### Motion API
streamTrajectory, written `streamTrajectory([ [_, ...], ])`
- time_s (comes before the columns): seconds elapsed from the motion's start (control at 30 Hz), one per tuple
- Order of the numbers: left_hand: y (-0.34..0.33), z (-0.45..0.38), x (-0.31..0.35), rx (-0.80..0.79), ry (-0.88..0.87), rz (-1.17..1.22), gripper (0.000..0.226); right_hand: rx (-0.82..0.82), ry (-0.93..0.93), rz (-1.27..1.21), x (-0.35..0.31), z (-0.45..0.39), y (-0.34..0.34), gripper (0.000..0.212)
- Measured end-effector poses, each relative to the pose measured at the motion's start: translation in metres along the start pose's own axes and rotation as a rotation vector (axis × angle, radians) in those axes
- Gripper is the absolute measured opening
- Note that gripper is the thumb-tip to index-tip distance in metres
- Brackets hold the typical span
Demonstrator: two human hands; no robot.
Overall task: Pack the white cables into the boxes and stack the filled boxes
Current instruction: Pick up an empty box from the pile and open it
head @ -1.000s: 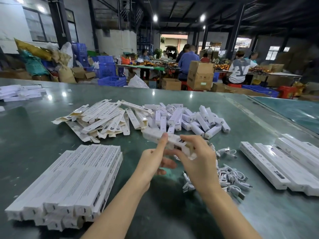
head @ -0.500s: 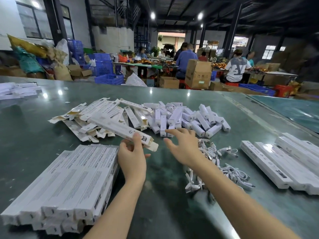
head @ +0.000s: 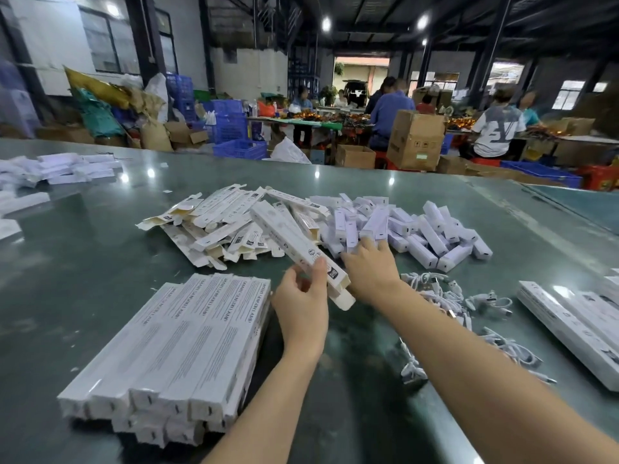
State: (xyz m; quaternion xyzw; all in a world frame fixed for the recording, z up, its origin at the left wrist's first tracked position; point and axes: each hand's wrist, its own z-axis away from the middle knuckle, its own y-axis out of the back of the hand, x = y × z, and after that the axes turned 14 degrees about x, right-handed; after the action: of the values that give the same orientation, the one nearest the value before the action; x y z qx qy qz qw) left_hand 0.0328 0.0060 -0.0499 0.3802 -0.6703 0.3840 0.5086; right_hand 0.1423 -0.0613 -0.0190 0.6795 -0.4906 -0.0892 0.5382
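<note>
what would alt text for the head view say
A left hand grips a long white box above a green table while the right hand reaches into a pile of small boxes. Stacked boxes lie left, white cables right.

A packing warehouse. Cardboard cartons (head: 415,142) and blue crates (head: 239,149) stand at twelve o'clock beyond the green bench (head: 83,256). Seated workers (head: 499,132) fill one o'clock.
</note>
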Motion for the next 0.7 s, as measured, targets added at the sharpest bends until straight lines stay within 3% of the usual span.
streamTrajectory([
  [0.2, -0.001, -0.002, 0.000, -0.052, 0.034, -0.004, 0.038, 0.435, -0.086, -0.199, 0.029, 0.016, 0.017, 0.040],
  [0.3, 0.000, -0.002, 0.000, -0.076, 0.059, -0.015, 0.039, 0.692, -0.352, -0.675, 0.038, 0.048, 0.035, 0.021],
  [0.37, 0.001, -0.002, 0.000, -0.088, 0.058, -0.006, 0.038, 0.704, -0.611, -1.135, 0.037, 0.074, 0.046, 0.016],
  [0.5, 0.003, -0.001, 0.004, -0.125, 0.062, 0.021, 0.034, 0.577, -1.117, -1.970, 0.033, 0.116, 0.054, 0.015],
  [0.57, 0.005, -0.002, 0.007, -0.126, 0.091, 0.066, 0.032, 0.545, -1.217, -2.075, 0.029, 0.126, 0.053, 0.016],
  [0.7, 0.009, -0.006, 0.011, -0.098, 0.130, 0.158, 0.029, 0.513, -1.193, -2.060, 0.024, 0.129, 0.051, 0.014],
])
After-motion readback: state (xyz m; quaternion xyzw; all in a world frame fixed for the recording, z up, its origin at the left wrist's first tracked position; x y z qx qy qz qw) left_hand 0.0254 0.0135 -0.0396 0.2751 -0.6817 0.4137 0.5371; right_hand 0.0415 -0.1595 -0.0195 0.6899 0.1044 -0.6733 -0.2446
